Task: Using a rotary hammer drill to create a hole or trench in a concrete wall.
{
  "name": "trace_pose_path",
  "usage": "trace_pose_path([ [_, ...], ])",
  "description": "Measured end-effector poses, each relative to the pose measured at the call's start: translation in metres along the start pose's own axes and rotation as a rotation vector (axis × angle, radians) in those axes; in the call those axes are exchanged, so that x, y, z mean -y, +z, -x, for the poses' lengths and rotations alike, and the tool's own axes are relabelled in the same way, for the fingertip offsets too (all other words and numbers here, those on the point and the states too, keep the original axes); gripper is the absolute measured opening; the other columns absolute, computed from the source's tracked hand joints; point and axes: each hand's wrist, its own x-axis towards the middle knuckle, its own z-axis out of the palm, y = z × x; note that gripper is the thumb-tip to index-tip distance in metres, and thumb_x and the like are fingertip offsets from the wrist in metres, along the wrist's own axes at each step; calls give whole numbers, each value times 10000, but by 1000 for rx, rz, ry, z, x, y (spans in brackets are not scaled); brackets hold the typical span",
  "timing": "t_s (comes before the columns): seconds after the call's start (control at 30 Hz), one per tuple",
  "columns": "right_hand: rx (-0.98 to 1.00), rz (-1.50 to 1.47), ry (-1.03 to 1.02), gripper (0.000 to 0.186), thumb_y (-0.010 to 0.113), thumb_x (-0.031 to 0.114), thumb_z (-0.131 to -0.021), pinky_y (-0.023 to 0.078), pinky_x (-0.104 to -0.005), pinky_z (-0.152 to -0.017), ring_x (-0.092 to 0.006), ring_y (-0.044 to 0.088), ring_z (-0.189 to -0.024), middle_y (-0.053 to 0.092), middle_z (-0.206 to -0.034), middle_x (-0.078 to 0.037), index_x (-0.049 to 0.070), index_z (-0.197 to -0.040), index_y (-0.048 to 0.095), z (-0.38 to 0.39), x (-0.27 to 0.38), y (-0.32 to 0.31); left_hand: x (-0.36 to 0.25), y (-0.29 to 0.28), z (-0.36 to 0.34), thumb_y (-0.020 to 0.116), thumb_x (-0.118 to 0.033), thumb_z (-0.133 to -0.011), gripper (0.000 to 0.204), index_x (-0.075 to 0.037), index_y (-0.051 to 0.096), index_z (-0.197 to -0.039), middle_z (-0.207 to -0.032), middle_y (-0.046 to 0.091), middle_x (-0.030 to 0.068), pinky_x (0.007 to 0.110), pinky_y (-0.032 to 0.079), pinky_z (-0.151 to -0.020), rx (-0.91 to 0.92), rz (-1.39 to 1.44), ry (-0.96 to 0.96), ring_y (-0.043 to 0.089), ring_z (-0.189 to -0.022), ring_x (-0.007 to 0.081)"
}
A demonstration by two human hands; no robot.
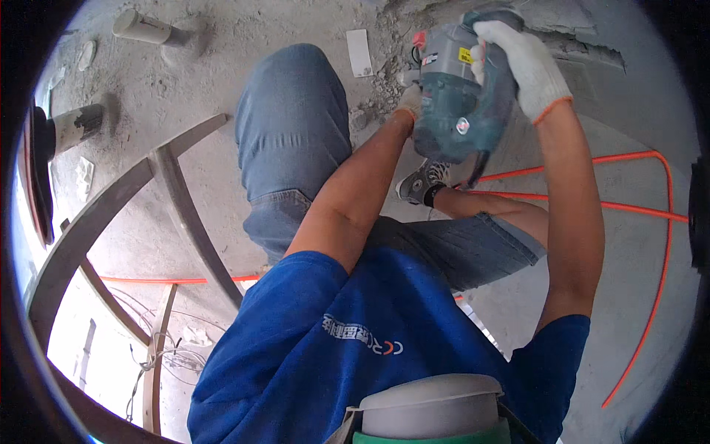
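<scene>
Two gloved hands, one power tool (pixel 450 92), right of one white card (pixel 359 53). Right hand (pixel 522 65): clamped on tool's handle. Left hand (pixel 411 101): right of card, mostly hidden by tool; cannot tell grip. Two pipe stubs (pixel 140 28), left of card.

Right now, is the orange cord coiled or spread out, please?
Spread out: the orange cord runs across the floor in long, open bends.

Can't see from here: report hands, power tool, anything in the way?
Right hand gripping teal power tool. Left hand at its side, partly hidden. Loose rubble nearby; orange line lying to the right.
</scene>
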Motion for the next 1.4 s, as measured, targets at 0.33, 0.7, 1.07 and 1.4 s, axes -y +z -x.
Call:
trace_pose_path([
  [0.33, -180, 129, -30, 258, 660, 280, -861, 509, -314, -574, -182, 614, -576, 639, -685, -86, 29, -797, 648, -49, -16, 10, 3, -17, -30, 694, -361, -819, 528, 7, 600, -1185, -1177, 644, 242, 434, 481, -901, -32, 278, -144, 605, -1137, 400],
  [0.7, -104, -146, -28, 238, 636, 261, -879, 487, -327, -536, -180, 596, -567, 634, -682, -74, 26, -839, 642, -42, -20, -5, -7, -23, -6, 696, -349, -821, 526, -12, 600, -1213, -1194, 648, 223, 449, 491, -896, -56, 7, -173, 613, -1138, 383],
  [1.07, -114, 223, 28, 227, 676, 254, -827, 475, -287, -631, -150, 652, -697, 685, -729, -68, 28, -832, 699, 125, -66, 4, -31, 0, 118, 619, -270, -909, 390, -65, 610, -1241, -1219, 664, 106, 447, 501, -851, 263, 270, -273, 653, -1026, 245],
  [1.4, -287, -623, 179, 242, 652, 134, -780, 487, -296, -727, -158, 641, -807, 684, -887, -55, 14, -989, 668, 159, -225, 8, 35, -24, 125, 472, -413, -993, 478, -99, 533, -1349, -1329, 602, 85, 499, 451, -1004, 275, 325, -632, 572, -1187, 309],
])
